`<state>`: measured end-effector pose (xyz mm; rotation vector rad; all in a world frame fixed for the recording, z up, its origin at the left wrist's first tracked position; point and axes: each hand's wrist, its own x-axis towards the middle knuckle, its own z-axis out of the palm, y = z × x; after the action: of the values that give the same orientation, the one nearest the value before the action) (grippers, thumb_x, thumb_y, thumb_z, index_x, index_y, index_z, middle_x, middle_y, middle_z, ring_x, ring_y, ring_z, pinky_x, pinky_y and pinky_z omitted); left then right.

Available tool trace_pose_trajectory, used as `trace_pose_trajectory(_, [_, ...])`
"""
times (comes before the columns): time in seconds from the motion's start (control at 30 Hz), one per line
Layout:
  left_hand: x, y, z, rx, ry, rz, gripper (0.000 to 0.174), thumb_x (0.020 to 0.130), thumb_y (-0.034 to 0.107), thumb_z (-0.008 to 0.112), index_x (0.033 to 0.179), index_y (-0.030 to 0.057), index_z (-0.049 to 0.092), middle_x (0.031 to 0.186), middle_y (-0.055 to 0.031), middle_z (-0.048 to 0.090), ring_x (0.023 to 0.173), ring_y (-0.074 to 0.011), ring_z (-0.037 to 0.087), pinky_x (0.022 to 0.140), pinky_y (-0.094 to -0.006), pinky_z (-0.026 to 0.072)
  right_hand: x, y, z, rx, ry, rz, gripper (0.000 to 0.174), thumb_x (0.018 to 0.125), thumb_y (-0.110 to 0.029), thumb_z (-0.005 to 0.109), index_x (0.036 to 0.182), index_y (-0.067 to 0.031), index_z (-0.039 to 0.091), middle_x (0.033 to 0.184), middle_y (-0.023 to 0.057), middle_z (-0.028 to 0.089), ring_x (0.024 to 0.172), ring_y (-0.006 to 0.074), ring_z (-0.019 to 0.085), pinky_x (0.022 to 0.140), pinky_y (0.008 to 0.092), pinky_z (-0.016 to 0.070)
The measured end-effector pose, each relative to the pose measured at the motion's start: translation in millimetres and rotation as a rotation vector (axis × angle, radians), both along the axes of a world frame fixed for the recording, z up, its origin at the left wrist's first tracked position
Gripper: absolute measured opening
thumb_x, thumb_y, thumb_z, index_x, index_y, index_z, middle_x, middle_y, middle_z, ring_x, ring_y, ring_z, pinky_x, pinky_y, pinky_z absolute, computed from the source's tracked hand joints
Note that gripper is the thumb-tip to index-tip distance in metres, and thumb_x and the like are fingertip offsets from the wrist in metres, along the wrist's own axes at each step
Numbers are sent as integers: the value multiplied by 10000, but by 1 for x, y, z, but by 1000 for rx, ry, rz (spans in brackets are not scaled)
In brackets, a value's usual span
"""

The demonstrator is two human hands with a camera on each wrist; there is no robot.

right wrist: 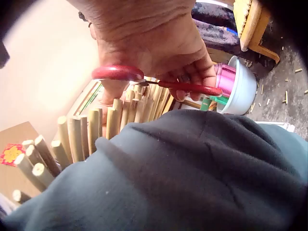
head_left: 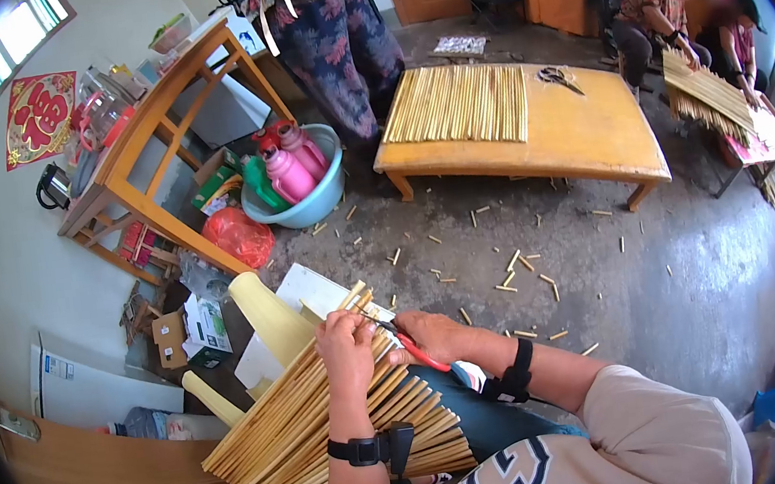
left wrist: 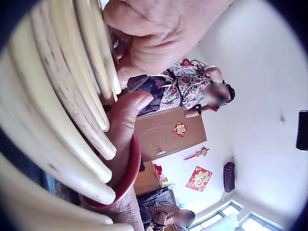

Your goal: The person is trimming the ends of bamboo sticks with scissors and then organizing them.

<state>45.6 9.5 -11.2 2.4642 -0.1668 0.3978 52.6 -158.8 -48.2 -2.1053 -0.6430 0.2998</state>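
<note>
A row of tan stalks (head_left: 303, 424) fans across the person's lap, cut ends to the right. The left hand (head_left: 346, 344) pinches stalk ends at the row's far edge; in the left wrist view that hand (left wrist: 154, 33) is over the stalks (left wrist: 62, 82). The right hand (head_left: 432, 334) holds red-handled scissors (head_left: 422, 353), their blades at the stalk ends beside the left fingers. Seen from the right wrist, the scissors' red handles (right wrist: 118, 73) lie around the thumb and under the fingers of the right hand (right wrist: 154, 48), with stalk ends (right wrist: 74, 137) below.
Beyond is a low wooden table (head_left: 586, 138) with a stalk mat (head_left: 458, 105) and another pair of scissors (head_left: 560, 79). A blue basin (head_left: 312, 208) holds pink flasks. Short cut pieces (head_left: 512, 261) litter the floor. One person stands behind; two sit at the right.
</note>
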Motion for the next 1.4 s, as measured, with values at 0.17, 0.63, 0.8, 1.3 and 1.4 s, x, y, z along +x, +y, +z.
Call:
trace_pose_trajectory(0.17, [-1,-3,3,-52,10,30,136,670,77,700,782,33,637,914,-52,601,929,-284,498,826,-406,389,-2,8,0,63,22,-26,806,729,-705,497,951,69,508,912,263,558,900,405,554,774,443,444])
trace_pose_trajectory(0.63, [-2,-2,6,-154,-4,4,135,665,-12,686,786,-21,627,896,-88,613,906,-263,518,801,-336,445,-11,12,-3,182,125,-185,622,751,-566,613,791,53,576,619,187,563,562,279,563,550,386,439])
trace_pose_trajectory(0.8, [-2,-1,1,-152,-21,-13,145,661,-14,686,794,-24,630,890,-90,614,906,-261,517,798,-333,447,-11,11,-2,153,137,-191,604,756,-552,616,761,51,577,595,189,555,537,301,560,535,398,434])
trace_pose_trajectory(1.3, [-1,-2,-4,-138,-128,12,135,630,5,694,752,6,635,853,-71,620,873,-267,520,779,-353,450,-17,9,-5,178,91,-235,598,752,-551,620,693,44,586,555,204,531,523,323,549,533,400,433])
trace_pose_trajectory(1.4, [-3,-5,0,-108,-131,13,135,620,17,706,737,19,639,843,-59,622,868,-265,520,776,-359,445,-12,6,-12,163,122,-171,620,779,-577,570,740,41,586,583,202,542,556,306,557,561,394,439])
